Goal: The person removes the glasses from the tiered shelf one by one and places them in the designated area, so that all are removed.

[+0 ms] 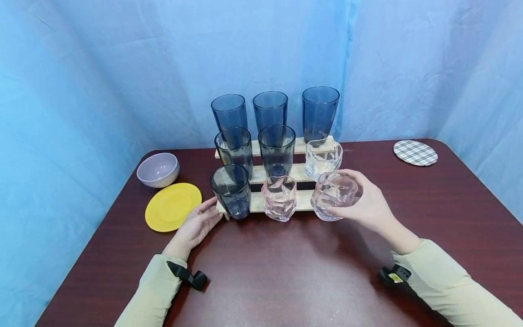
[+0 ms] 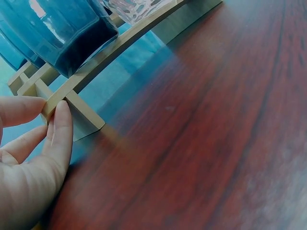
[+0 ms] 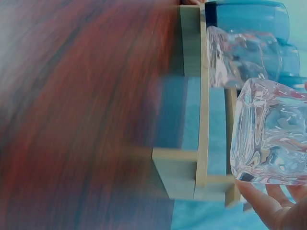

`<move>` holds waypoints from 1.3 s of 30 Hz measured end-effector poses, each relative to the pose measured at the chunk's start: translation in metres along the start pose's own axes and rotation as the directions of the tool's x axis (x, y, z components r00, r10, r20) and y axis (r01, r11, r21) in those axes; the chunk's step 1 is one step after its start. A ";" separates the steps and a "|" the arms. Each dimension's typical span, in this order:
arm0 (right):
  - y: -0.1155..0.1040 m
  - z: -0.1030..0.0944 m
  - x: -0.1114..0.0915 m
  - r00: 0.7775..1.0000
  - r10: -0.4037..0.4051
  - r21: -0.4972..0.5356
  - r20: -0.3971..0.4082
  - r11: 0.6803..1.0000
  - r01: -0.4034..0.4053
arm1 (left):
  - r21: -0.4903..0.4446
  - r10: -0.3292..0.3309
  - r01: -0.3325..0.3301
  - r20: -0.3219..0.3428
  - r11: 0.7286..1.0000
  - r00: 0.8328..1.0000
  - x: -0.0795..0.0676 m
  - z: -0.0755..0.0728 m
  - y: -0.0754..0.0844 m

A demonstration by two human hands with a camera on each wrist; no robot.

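Observation:
A stepped wooden rack (image 1: 304, 200) stands at the table's far side, bearing several tumblers. My left hand (image 1: 200, 225) is at its front left corner; in the left wrist view, thumb and fingers pinch the end of the front slat, beside the rack's leg (image 2: 85, 112). My right hand (image 1: 369, 204) holds a clear, faintly pink glass (image 1: 333, 195) by its side, at the front tier's right end. In the right wrist view this wavy-walled glass (image 3: 273, 134) appears raised off the slat. A pink glass (image 1: 279, 200) and a dark grey tumbler (image 1: 232, 193) share the front tier.
Grey tumblers (image 1: 277, 152) and a clear glass (image 1: 323, 159) occupy the middle tier, blue tumblers (image 1: 320, 113) the top one. To the left are a lilac bowl (image 1: 158, 170) and a yellow plate (image 1: 173, 206). A checked round mat (image 1: 415, 152) lies far right. Blue curtains (image 1: 261, 45) surround the table.

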State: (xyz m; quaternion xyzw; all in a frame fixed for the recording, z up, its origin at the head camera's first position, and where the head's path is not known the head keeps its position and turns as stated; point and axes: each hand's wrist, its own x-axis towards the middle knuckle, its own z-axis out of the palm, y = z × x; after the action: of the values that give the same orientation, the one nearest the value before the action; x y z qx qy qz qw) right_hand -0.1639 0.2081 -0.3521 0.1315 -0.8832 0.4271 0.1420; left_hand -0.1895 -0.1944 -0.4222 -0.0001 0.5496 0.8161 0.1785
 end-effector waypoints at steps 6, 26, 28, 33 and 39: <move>0.009 -0.019 -0.004 0.999 -0.004 -0.032 -0.043 0.999 0.002 | -0.007 0.007 -0.007 -0.005 1.000 1.000 -0.001 0.000 0.001; 0.057 -0.062 0.013 0.971 0.223 -0.129 -0.091 0.964 -0.233 | -0.006 -0.014 0.013 -0.028 1.000 1.000 0.000 0.002 0.001; 0.063 -0.065 0.017 0.972 0.225 -0.136 -0.065 0.963 -0.232 | -0.006 -0.015 0.015 -0.026 1.000 1.000 0.000 0.002 0.001; 0.076 -0.072 0.025 0.969 0.243 -0.152 -0.035 0.957 -0.246 | -0.004 -0.007 0.007 -0.024 1.000 1.000 0.000 0.002 0.001; 0.094 -0.077 0.031 0.957 0.289 -0.142 -0.037 0.946 -0.291 | 0.003 -0.010 0.010 -0.025 1.000 1.000 0.000 0.002 0.001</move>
State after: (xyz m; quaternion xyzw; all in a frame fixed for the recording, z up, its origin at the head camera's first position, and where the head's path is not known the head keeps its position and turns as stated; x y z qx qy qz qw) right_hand -0.2154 0.3214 -0.3622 -0.0138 -0.9207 0.3787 0.0936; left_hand -0.1894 -0.1933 -0.4208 -0.0127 0.5529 0.8144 0.1758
